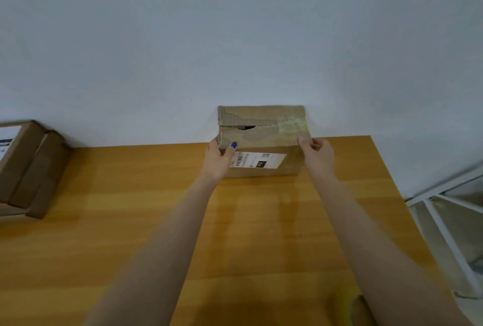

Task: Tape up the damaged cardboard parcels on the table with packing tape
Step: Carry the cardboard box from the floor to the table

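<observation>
Reaching forward with both arms, you hold a cardboard parcel [261, 140] between your hands, where it sits at the far edge of the wooden table [130, 221] against a pale wall. Your left hand [219, 158] wraps the parcel's left end, its blue-nailed thumb curled over the top front edge. Your right hand [317, 155] clasps the right end, thumb on top, just below a strip of yellowish tape [292, 123]. Between your thumbs and slightly beyond them, the top seam is torn and ragged, with a dark gap. A white shipping label [257, 160] faces you between both hands. Far to the left of your left hand sit more brown boxes [26, 166]. Beside your right forearm lies a yellowish rounded object [350, 307], too blurred to name.
</observation>
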`<state>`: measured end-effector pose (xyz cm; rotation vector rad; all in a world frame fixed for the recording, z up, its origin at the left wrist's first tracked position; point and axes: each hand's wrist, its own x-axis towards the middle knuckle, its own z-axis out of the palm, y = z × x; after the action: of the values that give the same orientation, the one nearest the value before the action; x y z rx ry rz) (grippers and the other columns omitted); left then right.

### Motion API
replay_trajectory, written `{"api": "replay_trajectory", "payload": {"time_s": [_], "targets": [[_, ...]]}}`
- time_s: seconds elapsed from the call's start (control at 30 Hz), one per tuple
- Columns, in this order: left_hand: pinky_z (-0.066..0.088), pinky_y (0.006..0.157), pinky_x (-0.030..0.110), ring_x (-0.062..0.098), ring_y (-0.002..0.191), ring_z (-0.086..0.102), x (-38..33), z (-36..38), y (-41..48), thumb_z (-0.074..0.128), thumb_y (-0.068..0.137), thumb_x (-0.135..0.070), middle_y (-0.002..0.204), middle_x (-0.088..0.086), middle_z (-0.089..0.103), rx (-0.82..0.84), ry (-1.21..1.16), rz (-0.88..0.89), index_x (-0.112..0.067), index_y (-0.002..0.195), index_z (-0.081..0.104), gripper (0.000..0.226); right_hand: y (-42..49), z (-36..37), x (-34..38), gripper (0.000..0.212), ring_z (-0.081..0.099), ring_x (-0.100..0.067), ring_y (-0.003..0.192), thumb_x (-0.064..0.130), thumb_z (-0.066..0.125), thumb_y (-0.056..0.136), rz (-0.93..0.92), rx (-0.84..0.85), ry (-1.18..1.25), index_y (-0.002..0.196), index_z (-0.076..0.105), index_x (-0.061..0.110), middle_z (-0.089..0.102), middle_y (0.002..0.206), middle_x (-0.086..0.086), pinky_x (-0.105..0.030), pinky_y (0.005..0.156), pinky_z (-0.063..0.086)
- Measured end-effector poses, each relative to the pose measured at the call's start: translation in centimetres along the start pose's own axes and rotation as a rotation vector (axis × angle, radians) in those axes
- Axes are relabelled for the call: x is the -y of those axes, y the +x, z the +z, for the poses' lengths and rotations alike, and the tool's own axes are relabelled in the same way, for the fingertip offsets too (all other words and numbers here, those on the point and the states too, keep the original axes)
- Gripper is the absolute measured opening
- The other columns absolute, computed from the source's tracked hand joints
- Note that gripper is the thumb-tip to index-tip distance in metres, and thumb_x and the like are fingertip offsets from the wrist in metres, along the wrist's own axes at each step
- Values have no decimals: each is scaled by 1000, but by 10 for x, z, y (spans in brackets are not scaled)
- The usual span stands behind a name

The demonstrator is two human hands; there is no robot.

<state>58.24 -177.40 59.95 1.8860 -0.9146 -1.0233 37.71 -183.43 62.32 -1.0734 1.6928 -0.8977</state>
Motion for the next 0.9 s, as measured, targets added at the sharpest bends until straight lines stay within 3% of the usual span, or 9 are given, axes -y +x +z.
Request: {"api": "replay_trajectory", "payload": {"time_s": [0.13, 0.27, 0.33, 0.4, 0.43, 0.5, 0.6, 0.77, 0.9], "targets": [[42, 94, 30, 23, 120, 50, -8, -1, -9, 50, 98, -31, 138, 7, 49, -6, 29, -24, -10, 145, 26, 57, -6, 2, 0, 48, 50, -15, 99, 39, 55, 95, -10, -10, -16, 132, 46, 9, 56, 126, -5, -28, 82, 39], [36, 101, 35, 28, 130, 39, -7, -16, -21, 47, 98, -40, 146, 12, 37, -25, 8, -134, 0, 149, 5, 77, -19, 1, 4, 53, 50, -23, 107, 42, 40, 101, 79, -14, -13, 139, 39, 6, 52, 131, -9, -33, 84, 38], [36, 101, 34, 26, 126, 42, 2, -28, -27, 43, 99, -37, 131, 6, 43, -34, 35, -156, -5, 149, 16, 65, -30, 1, 2, 55, 50, -30, 118, 41, 36, 102, 157, -50, 6, 141, 36, 3, 50, 135, -13, -39, 95, 42], [41, 85, 32, 23, 101, 52, 13, -42, -37, 44, 100, -31, 97, 0, 46, -42, 81, -172, -7, 133, 39, 42, -45, 4, -4, 47, 51, -31, 110, 31, 38, 102, 223, -45, 15, 136, 40, -1, 51, 132, -15, -45, 101, 43], [41, 85, 33, 25, 101, 53, 20, -49, -42, 45, 100, -29, 94, -2, 46, -39, 98, -168, -4, 136, 35, 46, -55, 7, -8, 43, 50, -30, 103, 26, 40, 101, 246, -25, 3, 133, 43, -3, 53, 128, -16, -47, 101, 43], [37, 101, 37, 31, 126, 44, 31, -64, -54, 45, 100, -28, 119, 5, 52, -29, 135, -144, 0, 148, 13, 65, -79, 16, -12, 40, 50, -33, 102, 22, 41, 101, 273, 37, -34, 131, 46, -4, 53, 120, -18, -49, 101, 43], [30, 112, 40, 30, 141, 26, 48, -91, -79, 45, 100, -28, 155, 14, 21, 12, 191, -128, -1, 151, 3, 71, -118, 37, -8, 40, 54, -35, 112, 26, 40, 102, 253, 105, -65, 131, 46, -1, 54, 117, -17, -44, 97, 45], [30, 111, 38, 30, 141, 27, 81, -152, -123, 44, 100, -29, 157, 14, 19, 35, 305, -57, -1, 151, 5, 69, -188, 86, -4, 39, 50, -27, 94, 27, 41, 100, 180, 177, -65, 130, 49, 4, 52, 109, -11, -48, 100, 45], [33, 105, 35, 32, 135, 36, 109, -212, -154, 45, 100, -27, 153, 15, 27, 5, 390, -7, 0, 149, 13, 65, -255, 135, -8, 40, 54, -35, 108, 27, 45, 99, 160, 204, -57, 129, 51, 1, 56, 117, -16, -50, 101, 44]]}}
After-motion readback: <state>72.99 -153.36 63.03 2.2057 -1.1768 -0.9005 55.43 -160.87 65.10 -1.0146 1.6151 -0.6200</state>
